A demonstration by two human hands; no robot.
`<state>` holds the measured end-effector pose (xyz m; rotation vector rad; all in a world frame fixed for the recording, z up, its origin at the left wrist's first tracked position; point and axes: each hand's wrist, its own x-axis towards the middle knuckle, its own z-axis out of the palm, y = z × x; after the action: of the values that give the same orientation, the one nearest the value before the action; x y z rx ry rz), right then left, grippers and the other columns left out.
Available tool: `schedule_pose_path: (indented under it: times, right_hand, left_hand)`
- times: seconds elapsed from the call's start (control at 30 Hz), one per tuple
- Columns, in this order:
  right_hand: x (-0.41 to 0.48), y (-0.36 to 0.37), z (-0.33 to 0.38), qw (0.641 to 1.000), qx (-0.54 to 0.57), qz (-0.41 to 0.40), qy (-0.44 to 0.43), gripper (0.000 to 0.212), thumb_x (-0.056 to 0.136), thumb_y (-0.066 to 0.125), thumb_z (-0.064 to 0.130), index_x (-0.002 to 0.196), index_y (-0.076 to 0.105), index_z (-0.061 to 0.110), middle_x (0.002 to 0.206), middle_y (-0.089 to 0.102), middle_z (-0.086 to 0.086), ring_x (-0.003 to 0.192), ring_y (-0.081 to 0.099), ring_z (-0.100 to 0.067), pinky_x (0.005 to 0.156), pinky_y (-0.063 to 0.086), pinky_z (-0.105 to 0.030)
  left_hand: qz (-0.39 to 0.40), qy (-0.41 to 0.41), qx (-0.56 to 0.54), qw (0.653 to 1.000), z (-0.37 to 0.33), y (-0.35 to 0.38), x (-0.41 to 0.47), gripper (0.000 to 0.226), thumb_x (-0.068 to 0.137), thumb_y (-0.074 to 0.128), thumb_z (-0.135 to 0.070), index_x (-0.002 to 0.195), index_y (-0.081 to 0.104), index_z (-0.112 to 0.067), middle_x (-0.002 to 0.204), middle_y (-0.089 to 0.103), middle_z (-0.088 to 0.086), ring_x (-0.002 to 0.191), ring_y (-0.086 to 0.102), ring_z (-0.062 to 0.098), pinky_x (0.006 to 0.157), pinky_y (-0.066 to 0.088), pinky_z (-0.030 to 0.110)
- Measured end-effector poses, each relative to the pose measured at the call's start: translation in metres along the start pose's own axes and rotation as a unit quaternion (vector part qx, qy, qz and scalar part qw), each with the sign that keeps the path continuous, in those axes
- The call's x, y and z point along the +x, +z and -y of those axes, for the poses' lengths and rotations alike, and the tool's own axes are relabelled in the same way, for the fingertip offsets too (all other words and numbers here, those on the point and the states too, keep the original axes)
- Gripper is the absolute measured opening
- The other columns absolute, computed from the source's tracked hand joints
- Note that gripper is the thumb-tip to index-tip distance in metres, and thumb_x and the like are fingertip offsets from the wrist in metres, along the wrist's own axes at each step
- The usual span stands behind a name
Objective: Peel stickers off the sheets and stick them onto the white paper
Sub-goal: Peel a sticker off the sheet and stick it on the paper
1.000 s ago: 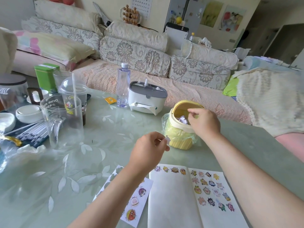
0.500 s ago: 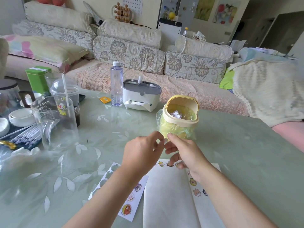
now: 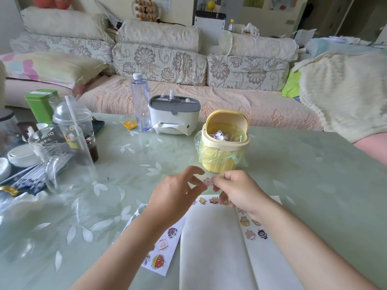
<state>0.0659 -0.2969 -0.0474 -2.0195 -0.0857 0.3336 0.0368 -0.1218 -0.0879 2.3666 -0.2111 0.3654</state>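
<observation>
Noted: right hand [image 3: 236,190] pinches the sticker [image 3: 207,182]; left hand [image 3: 178,195] fingers half-curled beside it, grip uncertain. The white paper [image 3: 213,243] lies below and toward the person, long axis running away from them; right hand nearer

Glossy table [image 3: 293,174]; plastic bin [image 3: 225,143]; matt white paper [image 3: 211,248].

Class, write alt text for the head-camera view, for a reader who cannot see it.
The right hand pinches a small sticker above a white paper on a green table, the left hand close beside it. A sticker sheet lies left of the paper; a yellow bin stands behind.
</observation>
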Motion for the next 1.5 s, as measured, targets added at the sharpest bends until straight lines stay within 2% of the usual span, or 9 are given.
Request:
schedule_pose_path:
  times: [0.2, 0.4, 0.6, 0.8, 0.9, 1.0, 1.1, 1.23, 1.5]
  right_hand:
    - [0.008, -0.003, -0.016, 0.990, -0.109, 0.012, -0.093, 0.021, 0.099, 0.056, 0.036, 0.082, 0.066, 0.029, 0.082, 0.072, -0.008, 0.061, 0.064, -0.010, 0.065, 0.049, -0.032]
    - [0.012, 0.001, -0.013, 0.996, -0.034, 0.030, -0.077, 0.026, 0.104, 0.046, 0.021, 0.095, 0.070, 0.016, 0.087, 0.064, 0.001, 0.058, 0.062, -0.017, 0.044, 0.037, -0.024]
    - [0.007, 0.007, -0.012, 0.998, 0.030, 0.009, -0.062, 0.016, 0.093, 0.067, 0.033, 0.093, 0.072, 0.019, 0.081, 0.067, 0.004, 0.058, 0.061, -0.014, 0.046, 0.037, -0.027]
    - [0.006, 0.017, -0.008, 0.993, 0.101, -0.012, -0.057, 0.018, 0.089, 0.073, 0.032, 0.091, 0.074, 0.014, 0.077, 0.069, 0.005, 0.056, 0.058, -0.014, 0.047, 0.038, -0.024]
    - [0.009, 0.016, -0.011, 0.995, 0.084, -0.023, -0.055, 0.017, 0.090, 0.073, 0.031, 0.088, 0.074, 0.014, 0.075, 0.064, 0.004, 0.056, 0.058, -0.015, 0.045, 0.038, -0.022]
    - [0.014, 0.017, -0.017, 0.997, 0.003, -0.038, -0.066, 0.020, 0.091, 0.072, 0.030, 0.076, 0.069, 0.017, 0.069, 0.058, 0.002, 0.052, 0.058, -0.014, 0.045, 0.037, -0.015]
    - [0.019, 0.018, -0.026, 0.994, -0.091, -0.006, -0.057, 0.022, 0.092, 0.067, 0.033, 0.077, 0.067, 0.016, 0.069, 0.063, 0.000, 0.050, 0.058, -0.014, 0.055, 0.043, -0.022]
    - [0.018, 0.026, -0.039, 0.975, -0.207, 0.073, -0.046, 0.024, 0.088, 0.069, 0.042, 0.079, 0.069, 0.020, 0.062, 0.057, 0.010, 0.053, 0.049, -0.009, 0.056, 0.040, -0.024]
    - [0.023, 0.045, -0.038, 0.944, -0.315, 0.055, -0.076, 0.022, 0.083, 0.069, 0.050, 0.077, 0.069, 0.028, 0.073, 0.069, 0.007, 0.066, 0.060, -0.009, 0.066, 0.052, -0.032]
  left_hand:
    - [0.070, -0.173, -0.254, 0.949, -0.009, -0.003, -0.002, 0.023, 0.102, 0.049, -0.030, 0.094, 0.067, -0.017, 0.085, 0.077, -0.005, 0.066, 0.067, 0.016, 0.055, 0.045, 0.027]
    - [0.045, -0.209, -0.302, 0.929, -0.012, -0.005, -0.004, 0.018, 0.093, 0.065, -0.028, 0.085, 0.071, -0.013, 0.082, 0.076, -0.001, 0.061, 0.062, 0.013, 0.052, 0.042, 0.024]
    - [-0.033, -0.250, -0.359, 0.899, -0.017, -0.002, -0.008, 0.020, 0.098, 0.060, -0.027, 0.093, 0.073, -0.013, 0.086, 0.077, -0.005, 0.062, 0.064, 0.010, 0.049, 0.044, 0.017]
    - [-0.011, -0.255, -0.417, 0.872, -0.020, -0.001, -0.013, 0.016, 0.095, 0.064, -0.031, 0.098, 0.077, -0.023, 0.090, 0.077, -0.006, 0.061, 0.064, 0.008, 0.052, 0.044, 0.019]
    - [0.001, -0.208, -0.320, 0.924, -0.011, -0.001, -0.012, 0.018, 0.097, 0.060, -0.029, 0.106, 0.076, -0.026, 0.089, 0.077, -0.013, 0.066, 0.064, 0.004, 0.058, 0.047, 0.018]
    - [0.038, -0.092, -0.035, 0.994, 0.007, -0.002, -0.013, 0.026, 0.098, 0.057, -0.035, 0.122, 0.068, -0.034, 0.104, 0.073, -0.019, 0.090, 0.060, -0.003, 0.076, 0.046, 0.018]
    - [0.116, -0.001, 0.162, 0.980, 0.031, 0.003, -0.018, 0.046, 0.096, 0.052, -0.049, 0.141, 0.050, -0.039, 0.136, 0.056, -0.016, 0.125, 0.040, 0.008, 0.100, 0.038, 0.026]
    - [0.176, 0.008, 0.176, 0.968, 0.049, 0.008, -0.021, 0.054, 0.089, 0.052, -0.062, 0.140, 0.044, -0.048, 0.148, 0.038, -0.013, 0.139, 0.022, 0.010, 0.112, 0.027, 0.034]
    - [0.182, 0.025, 0.158, 0.970, 0.070, 0.001, -0.022, 0.062, 0.084, 0.053, -0.070, 0.142, 0.039, -0.054, 0.149, 0.033, -0.014, 0.139, 0.021, 0.010, 0.115, 0.026, 0.036]
